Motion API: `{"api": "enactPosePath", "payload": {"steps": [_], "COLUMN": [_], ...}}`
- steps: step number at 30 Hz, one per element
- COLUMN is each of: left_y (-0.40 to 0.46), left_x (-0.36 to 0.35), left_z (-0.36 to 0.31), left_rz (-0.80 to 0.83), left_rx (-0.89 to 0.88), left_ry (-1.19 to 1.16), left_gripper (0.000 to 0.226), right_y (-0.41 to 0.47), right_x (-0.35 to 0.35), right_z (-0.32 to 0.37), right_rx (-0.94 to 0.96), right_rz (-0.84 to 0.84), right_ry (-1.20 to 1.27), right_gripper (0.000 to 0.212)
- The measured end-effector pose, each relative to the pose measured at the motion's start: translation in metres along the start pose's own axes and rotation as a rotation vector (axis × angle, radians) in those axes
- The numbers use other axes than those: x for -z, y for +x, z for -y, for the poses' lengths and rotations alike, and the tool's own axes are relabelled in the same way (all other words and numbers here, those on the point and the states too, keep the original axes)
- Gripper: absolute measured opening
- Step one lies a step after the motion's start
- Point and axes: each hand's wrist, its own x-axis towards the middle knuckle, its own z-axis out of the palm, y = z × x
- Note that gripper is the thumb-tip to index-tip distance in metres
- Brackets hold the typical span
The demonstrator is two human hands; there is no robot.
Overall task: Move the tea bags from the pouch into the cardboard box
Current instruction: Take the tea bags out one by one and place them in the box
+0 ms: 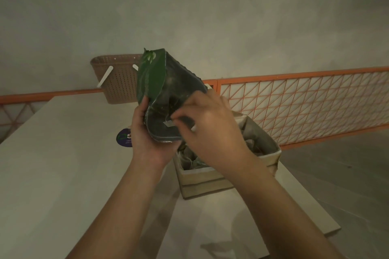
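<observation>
So the left hand [147, 132] grips the green pouch [166, 94], mouth tipped toward the camera, right above the cardboard box [202, 176]. Right hand [210, 130] pinches a tea bag tag [169, 123] at the mouth; the box sits directly below.

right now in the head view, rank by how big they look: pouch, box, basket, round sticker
1. box and pouch: look alike, and the pouch is held nearer the camera, so unranked
2. basket, partly hidden, farther off
3. sticker, partly hidden
</observation>
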Motion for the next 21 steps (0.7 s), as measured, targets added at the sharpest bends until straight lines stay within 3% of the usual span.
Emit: {"api": "enactPosePath", "payload": {"steps": [4,8,16,18,21], "left_y": [0.001,0.004,0.003,0.004,0.003], "left_x": [0.003,0.003,0.000,0.000,0.001], "left_z": [0.001,0.000,0.001,0.002,0.001], "left_rz": [-0.023,-0.062,-0.070,-0.072,-0.057], "left_rx": [-0.014,-0.043,-0.015,-0.029,-0.029], "left_ry": [0.028,0.035,0.048,0.060,0.059], "left_gripper": [0.062,0.061,0.050,0.053,0.050], "right_y": [0.007,0.005,0.009,0.009,0.007], "right_x": [-0.019,-0.029,-0.021,-0.022,-0.027], "right_z": [0.008,0.009,0.008,0.008,0.005], "right_rx": [0.027,-0.035,-0.104,-0.086,-0.038], "right_rz": [0.151,0.235,0.342,0.318,0.120], "right_ry": [-0.337,-0.298,-0.220,-0.226,-0.222], "right_gripper": [0.018,0.037,0.035,0.030,0.026]}}
